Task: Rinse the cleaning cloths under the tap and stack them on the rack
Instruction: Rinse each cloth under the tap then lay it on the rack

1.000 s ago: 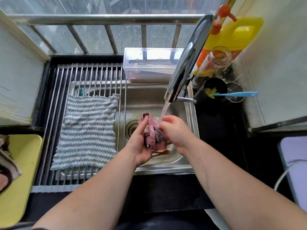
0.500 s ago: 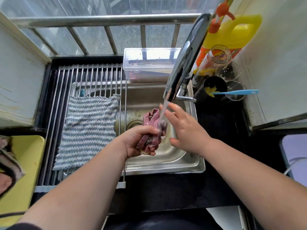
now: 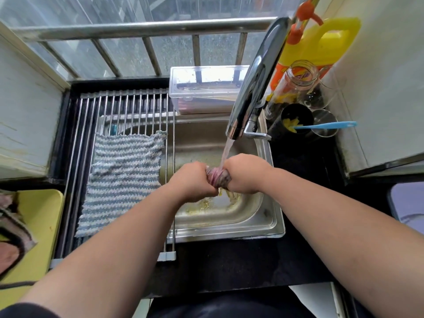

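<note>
At centre frame my left hand [image 3: 193,180] and right hand [image 3: 244,174] grip a twisted pink cloth [image 3: 218,177], fingers curled tight around it, under the running tap [image 3: 254,81].

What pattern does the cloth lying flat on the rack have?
Blue-grey and white zigzag stripes run across the cloth; the head view shows it best.

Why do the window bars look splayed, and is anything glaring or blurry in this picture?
Head view: the wide-angle lens splays the window bars and stretches the forearms; daylight glares white on the clear box and streaks the tap; the pink cloth gripped between left hand and right hand looks slightly smeared; the striped cloth on the rack is sharp.
</note>
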